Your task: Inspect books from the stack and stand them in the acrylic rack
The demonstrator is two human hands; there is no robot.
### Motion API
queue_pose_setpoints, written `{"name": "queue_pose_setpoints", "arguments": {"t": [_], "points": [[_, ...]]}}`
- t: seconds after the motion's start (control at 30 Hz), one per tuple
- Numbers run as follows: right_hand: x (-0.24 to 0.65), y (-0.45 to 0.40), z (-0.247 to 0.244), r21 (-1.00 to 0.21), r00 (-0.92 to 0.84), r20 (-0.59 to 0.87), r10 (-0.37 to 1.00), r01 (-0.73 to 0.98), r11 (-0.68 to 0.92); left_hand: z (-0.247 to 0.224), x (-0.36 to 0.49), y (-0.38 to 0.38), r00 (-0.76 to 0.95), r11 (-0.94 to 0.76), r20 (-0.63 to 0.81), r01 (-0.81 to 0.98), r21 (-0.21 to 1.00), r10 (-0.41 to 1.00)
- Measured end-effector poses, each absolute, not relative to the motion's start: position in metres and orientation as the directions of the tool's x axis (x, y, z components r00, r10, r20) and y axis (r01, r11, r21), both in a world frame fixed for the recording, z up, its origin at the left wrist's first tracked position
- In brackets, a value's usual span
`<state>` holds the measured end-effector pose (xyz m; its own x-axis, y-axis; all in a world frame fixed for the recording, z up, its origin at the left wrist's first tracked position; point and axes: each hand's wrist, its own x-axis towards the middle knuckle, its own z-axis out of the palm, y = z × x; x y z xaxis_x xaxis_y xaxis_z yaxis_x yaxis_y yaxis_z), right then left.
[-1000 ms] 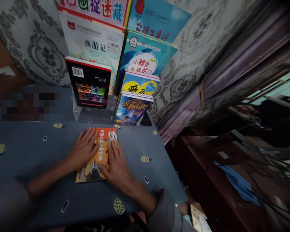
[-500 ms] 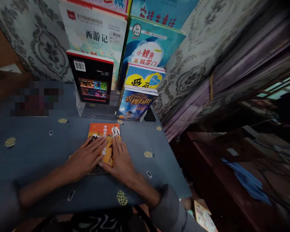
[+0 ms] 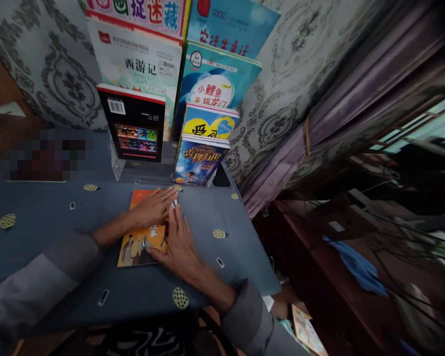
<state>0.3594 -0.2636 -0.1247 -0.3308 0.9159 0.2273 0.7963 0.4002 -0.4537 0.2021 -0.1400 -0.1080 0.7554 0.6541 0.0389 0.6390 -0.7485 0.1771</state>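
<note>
An orange and yellow book [image 3: 136,245] with Chinese lettering and drawn figures lies closed and flat on the table. My left hand [image 3: 154,205] rests across its upper part, palm down, fingers stretched toward the upper right corner. My right hand [image 3: 180,242] lies flat along the book's right edge, its thumb reaching over the cover. The fingertips of both hands come close together near the top right. Much of the cover's title is hidden under the hands.
Behind the book, a clear stand [image 3: 141,172] holds several upright books, among them a black one [image 3: 133,126] and a blue one [image 3: 200,160]. A dark phone-like object [image 3: 221,176] lies beside it. A patterned blue-grey cloth [image 3: 241,247] covers the table. A purple curtain [image 3: 274,173] hangs at right.
My left hand has slid up and to the right over the cover, baring the book's lower left. My right hand stays at the right edge. The view has shifted slightly.
</note>
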Motion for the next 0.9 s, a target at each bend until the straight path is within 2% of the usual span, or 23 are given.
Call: {"name": "queue_pose_setpoints", "arguments": {"t": [0.27,0.4,0.5,0.63,0.73,0.83,0.9], "points": [[0.356,-0.266,-0.113,-0.325,-0.33,0.295,0.897,0.848,0.419,-0.1,0.199,-0.177,0.874,-0.86,0.001,0.478,0.18,0.486],[0.357,-0.267,-0.111,-0.306,-0.375,0.299,0.877,0.833,0.461,-0.104,0.192,-0.201,0.922,-0.915,0.082,0.36,0.181,0.379],[0.359,-0.268,-0.113,-0.337,-0.413,0.287,0.864,0.801,0.495,-0.107,0.188,-0.211,0.923,-0.922,0.141,0.326,0.209,0.359],[0.368,-0.266,-0.114,-0.495,-0.408,0.267,0.873,0.719,0.488,-0.103,0.189,-0.219,0.89,-0.896,0.195,0.357,0.265,0.412],[0.372,-0.258,-0.111,-0.604,-0.387,0.261,0.884,0.649,0.462,-0.102,0.188,-0.223,0.817,-0.844,0.237,0.466,0.267,0.526],[0.367,-0.239,-0.107,-0.634,-0.393,0.218,0.893,0.638,0.436,-0.109,0.178,-0.22,0.671,-0.731,0.293,0.649,0.212,0.681],[0.358,-0.222,-0.104,-0.598,-0.415,0.195,0.889,0.668,0.443,-0.116,0.168,-0.211,0.537,-0.612,0.339,0.771,0.174,0.773]]}}
